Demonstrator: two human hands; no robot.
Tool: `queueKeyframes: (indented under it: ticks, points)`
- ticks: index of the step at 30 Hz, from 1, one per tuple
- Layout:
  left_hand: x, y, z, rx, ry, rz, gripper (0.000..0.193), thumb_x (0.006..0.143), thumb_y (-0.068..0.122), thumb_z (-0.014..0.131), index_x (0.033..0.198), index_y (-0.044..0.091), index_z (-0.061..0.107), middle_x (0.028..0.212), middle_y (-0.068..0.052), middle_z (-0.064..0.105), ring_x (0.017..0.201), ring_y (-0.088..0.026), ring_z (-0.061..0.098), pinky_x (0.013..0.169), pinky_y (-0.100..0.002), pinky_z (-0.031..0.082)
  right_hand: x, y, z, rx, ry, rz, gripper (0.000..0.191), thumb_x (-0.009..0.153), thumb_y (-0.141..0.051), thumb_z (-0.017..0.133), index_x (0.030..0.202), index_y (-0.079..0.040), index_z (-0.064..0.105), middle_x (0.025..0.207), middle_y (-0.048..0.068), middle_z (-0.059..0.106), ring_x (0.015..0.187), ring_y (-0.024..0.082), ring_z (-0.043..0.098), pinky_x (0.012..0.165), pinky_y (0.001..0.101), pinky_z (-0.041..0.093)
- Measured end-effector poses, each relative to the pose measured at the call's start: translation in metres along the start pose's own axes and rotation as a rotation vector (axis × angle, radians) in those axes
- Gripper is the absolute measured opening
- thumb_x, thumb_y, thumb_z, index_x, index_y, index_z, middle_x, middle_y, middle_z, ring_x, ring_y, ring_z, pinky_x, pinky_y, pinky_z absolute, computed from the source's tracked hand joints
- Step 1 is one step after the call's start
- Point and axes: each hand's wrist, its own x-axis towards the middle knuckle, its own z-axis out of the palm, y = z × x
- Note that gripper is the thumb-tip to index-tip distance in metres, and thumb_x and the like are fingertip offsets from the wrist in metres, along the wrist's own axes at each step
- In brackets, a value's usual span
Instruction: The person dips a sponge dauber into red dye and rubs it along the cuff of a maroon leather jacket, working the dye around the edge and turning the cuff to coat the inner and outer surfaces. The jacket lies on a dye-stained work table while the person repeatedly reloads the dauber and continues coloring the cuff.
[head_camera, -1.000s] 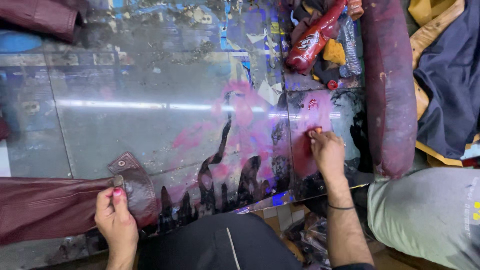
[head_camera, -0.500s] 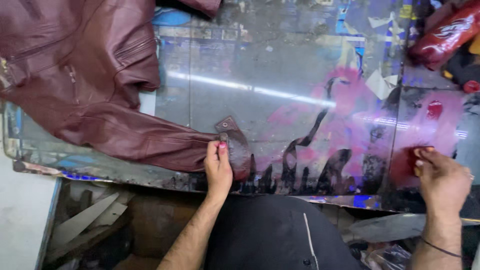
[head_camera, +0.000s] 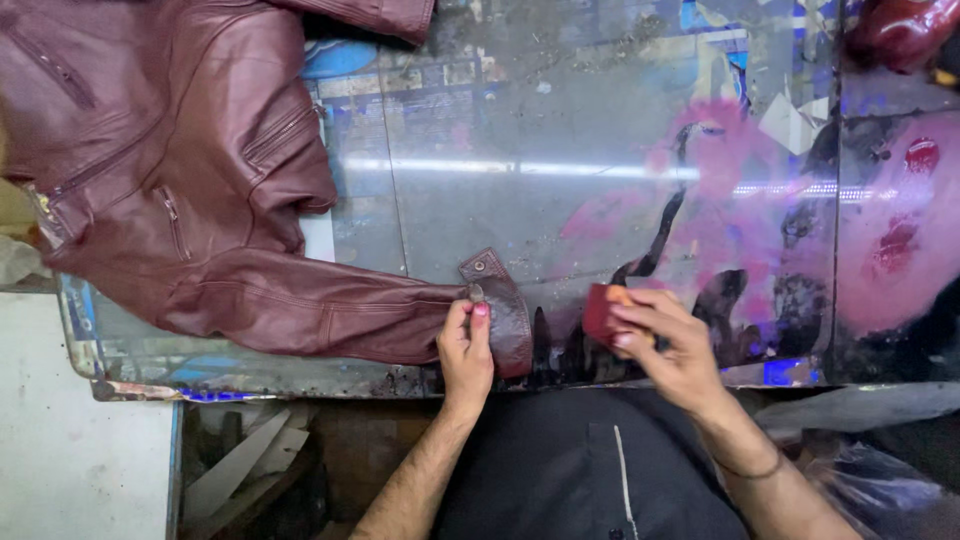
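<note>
In the head view, 1 maroon leather jacket (head_camera: 190, 200) lies flat on the glass-topped bench (head_camera: 480, 190), smooth and faintly creased, with 3 zips visible and 1 sleeve stretched toward the near edge. The left hand (head_camera: 466, 345) pinches the sleeve's cuff (head_camera: 500, 305), which carries 1 metal snap. The right hand (head_camera: 668, 345) is closed around 1 small dark-red sponge (head_camera: 603, 312), pressed on the paint-stained glass just beside the cuff.

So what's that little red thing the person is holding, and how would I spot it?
Start at the big maroon leather jacket on the stained glass table. Follow its sleeve to the cuff; beyond it, the right hand grips a small dark-red pad, the only red thing held off the jacket.
</note>
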Motion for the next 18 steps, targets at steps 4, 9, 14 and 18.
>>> queueKeyframes:
  ticks: [4, 9, 14, 18]
  points:
    - [-0.002, -0.016, -0.003, -0.094, -0.012, -0.018, 0.022, 0.109, 0.02, 0.053, 0.096, 0.003, 0.057, 0.078, 0.007, 0.052, 0.072, -0.003, 0.043, 0.06, -0.023, 0.037, 0.039, -0.018, 0.045, -0.083, 0.02, -0.13, 0.029, 0.086, 0.0, 0.077, 0.114, -0.008, 0.076, 0.123, 0.01, 0.07, 0.113, 0.028, 0.065, 0.097, 0.0359, 0.052]
    - [-0.003, -0.038, 0.0, -0.29, 0.005, -0.069, 0.022, 0.111, 0.02, 0.051, 0.094, 0.007, 0.055, 0.083, 0.009, 0.048, 0.076, -0.002, 0.039, 0.065, -0.021, 0.035, 0.064, -0.026, 0.082, -0.206, -0.196, -0.373, 0.028, 0.08, -0.004, 0.082, 0.105, -0.014, 0.078, 0.115, 0.006, 0.072, 0.105, 0.027, 0.063, 0.089, 0.0354, 0.054]
    - [0.001, -0.052, -0.002, -0.565, 0.004, -0.111, 0.019, 0.11, 0.019, 0.052, 0.095, 0.01, 0.057, 0.089, 0.009, 0.047, 0.083, -0.002, 0.04, 0.074, -0.02, 0.035, 0.093, -0.007, 0.096, -0.265, -0.078, -0.307, 0.026, 0.081, -0.002, 0.081, 0.105, -0.012, 0.078, 0.116, 0.006, 0.071, 0.106, 0.028, 0.062, 0.092, 0.0377, 0.051]
    - [0.001, -0.055, -0.007, -0.597, 0.004, -0.134, 0.018, 0.111, 0.019, 0.051, 0.097, 0.009, 0.057, 0.092, 0.008, 0.052, 0.087, -0.002, 0.044, 0.079, -0.021, 0.038, 0.089, -0.01, 0.094, -0.13, -0.18, -0.294, 0.029, 0.081, -0.001, 0.08, 0.108, -0.011, 0.077, 0.118, 0.007, 0.071, 0.107, 0.029, 0.062, 0.094, 0.0373, 0.049]
